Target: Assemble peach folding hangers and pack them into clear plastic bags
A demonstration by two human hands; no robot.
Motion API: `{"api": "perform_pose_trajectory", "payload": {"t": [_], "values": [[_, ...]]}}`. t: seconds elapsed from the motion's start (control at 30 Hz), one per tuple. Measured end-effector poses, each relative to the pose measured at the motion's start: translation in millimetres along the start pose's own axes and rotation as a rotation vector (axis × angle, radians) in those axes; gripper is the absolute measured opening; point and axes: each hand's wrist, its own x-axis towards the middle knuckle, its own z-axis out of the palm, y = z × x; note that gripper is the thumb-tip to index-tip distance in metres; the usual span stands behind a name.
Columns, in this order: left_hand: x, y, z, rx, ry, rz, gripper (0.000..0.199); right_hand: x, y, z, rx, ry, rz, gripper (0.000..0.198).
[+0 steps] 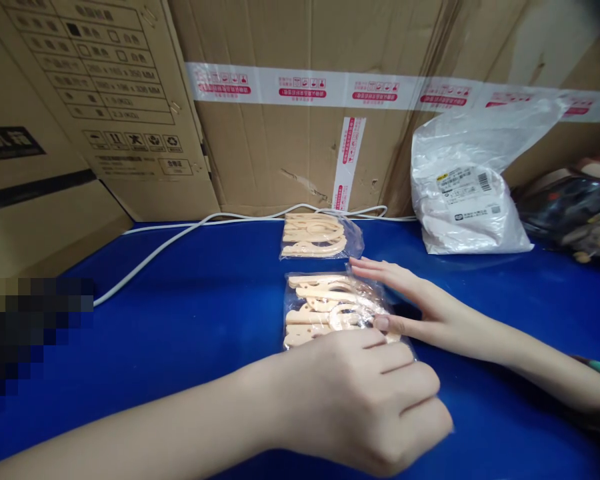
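Two clear plastic bags of flat, beige, curved pieces that look like folding hangers lie one behind the other on the blue surface. My left hand (365, 400) reaches in from the lower left as a fist. It covers the front edge of the nearer bag (310, 319), and its curled fingertips are hidden, so I cannot see what they hold. Beside that bag, my right hand (405, 297) has its fingers stretched out and its thumb apart, lying over the bag's right side. The farther bag (314, 237) is untouched near the cardboard.
Cardboard (270, 147) with printed tape stands along the back, with another printed box (125, 87) at left. A white cable (165, 250) runs across the blue surface (190, 327). A white plastic package (473, 200) stands at back right, near dark wrapped items (565, 200).
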Motion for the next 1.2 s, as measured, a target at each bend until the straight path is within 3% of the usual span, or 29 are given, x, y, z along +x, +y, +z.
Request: {"api": "perform_pose_trajectory", "payload": {"t": [0.2, 0.43, 0.7, 0.93, 1.07, 1.13, 1.2], "values": [[-1.0, 3.2, -4.7, 0.007, -0.183, 0.039, 0.014, 11.3, -1.3, 1.0, -0.088, -0.1, -0.012, 0.049], [3.7, 16.2, -12.4, 0.235, -0.345, -0.004, 0.015, 36.9, -4.1, 6.2, -0.116, 0.009, 0.028, 0.046], [0.7, 19.5, -8.4, 0.284, -0.311, 0.035, 0.018, 67.8, -21.5, 14.2, -0.389, -0.054, 0.231, 0.037], [11.4, 18.0, -18.3, 0.272, -0.283, 0.115, 0.03, 54.9, -28.1, 2.3, -0.264, 0.121, 0.18, 0.039], [37.9, 4.1, -20.3, 0.447, -0.275, 0.171, 0.041, 48.9, -17.3, -35.2, -0.265, 0.358, 0.132, 0.041], [53.8, -13.8, -16.2, 0.467, -0.313, 0.157, 0.046, 53.1, -4.3, -58.1, -0.263, 0.5, 0.128, 0.041], [68.4, -37.3, -8.3, 0.489, -0.251, 0.152, 0.048, 62.0, 13.4, -78.9, -0.19, 0.607, 0.157, 0.035]]}}
